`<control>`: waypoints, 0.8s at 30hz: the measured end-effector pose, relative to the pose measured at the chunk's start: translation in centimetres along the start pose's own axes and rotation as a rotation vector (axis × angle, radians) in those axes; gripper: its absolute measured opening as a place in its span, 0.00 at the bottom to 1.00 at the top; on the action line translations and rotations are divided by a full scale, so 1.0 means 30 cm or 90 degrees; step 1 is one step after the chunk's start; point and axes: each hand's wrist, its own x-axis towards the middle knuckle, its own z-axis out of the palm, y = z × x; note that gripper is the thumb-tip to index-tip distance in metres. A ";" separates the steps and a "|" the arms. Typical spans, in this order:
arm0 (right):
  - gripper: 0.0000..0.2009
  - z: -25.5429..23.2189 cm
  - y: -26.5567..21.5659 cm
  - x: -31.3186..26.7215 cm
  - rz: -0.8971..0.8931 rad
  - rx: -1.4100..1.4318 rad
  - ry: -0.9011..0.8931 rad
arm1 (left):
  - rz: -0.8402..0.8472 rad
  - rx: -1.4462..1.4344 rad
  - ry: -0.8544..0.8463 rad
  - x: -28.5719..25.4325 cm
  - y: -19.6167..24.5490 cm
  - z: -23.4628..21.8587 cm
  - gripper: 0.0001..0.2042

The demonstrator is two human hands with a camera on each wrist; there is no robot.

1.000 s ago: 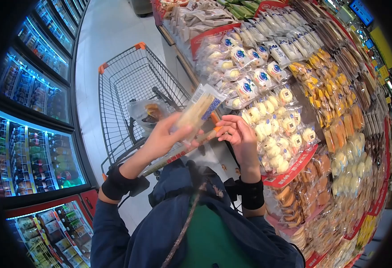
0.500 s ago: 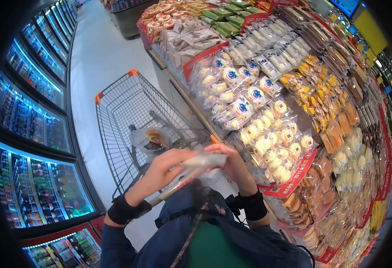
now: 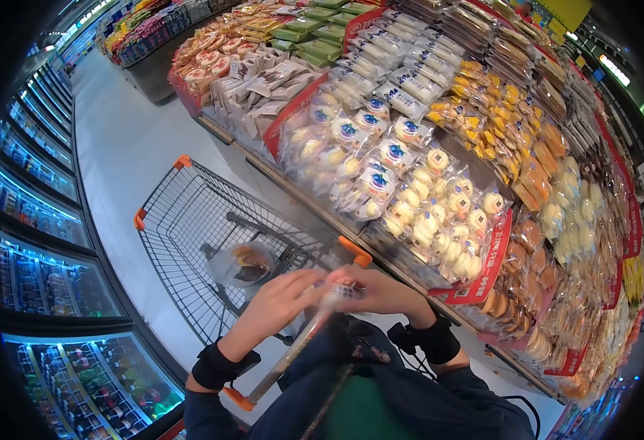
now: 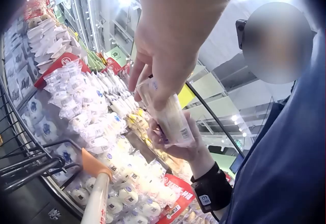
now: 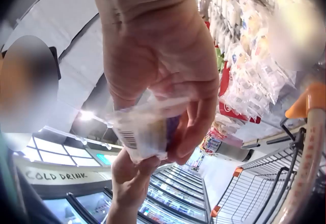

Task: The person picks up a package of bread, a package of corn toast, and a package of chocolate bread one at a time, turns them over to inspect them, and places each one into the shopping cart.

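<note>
Both hands hold a wrapped bread [image 3: 345, 292] over the shopping cart's handle [image 3: 292, 358]. Its clear packet, with a barcode and purple print, shows up close in the left wrist view [image 4: 173, 122]. My left hand [image 3: 278, 302] pinches one end, thumb across the wrapper. Curled round the other end are the fingers of my right hand [image 3: 380, 293], seen from the palm side in the right wrist view [image 5: 158, 66]. Inside the cart [image 3: 182, 162] lies a clear plastic bag [image 3: 241, 265] with brown food in it.
On the right, a long display [image 3: 483, 264] is stacked with wrapped breads and cakes [image 3: 439, 213], its front edge close beside the cart. Lit drink fridges [image 3: 50, 279] line the left side. Floor [image 3: 116, 139] runs ahead between them, with another display stand [image 3: 146, 73] farther on.
The bread, earlier raised in my left hand with my right hand apart, has come down between both hands, and the right hand has taken hold. The view has swung toward the aisle.
</note>
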 end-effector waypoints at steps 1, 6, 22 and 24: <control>0.21 0.008 0.002 0.008 -0.017 -0.040 0.018 | 0.000 0.008 -0.004 -0.003 -0.015 0.005 0.22; 0.19 0.064 0.018 0.056 -0.090 -0.083 0.134 | -0.003 -0.014 -0.018 -0.020 -0.079 0.036 0.22; 0.14 -0.674 -0.269 0.201 -0.096 -0.463 0.388 | -0.136 -0.075 0.168 0.116 -0.178 -0.039 0.23; 0.14 -0.877 -0.277 0.220 -0.110 -0.561 0.488 | -0.139 -0.062 0.146 0.130 -0.181 -0.024 0.23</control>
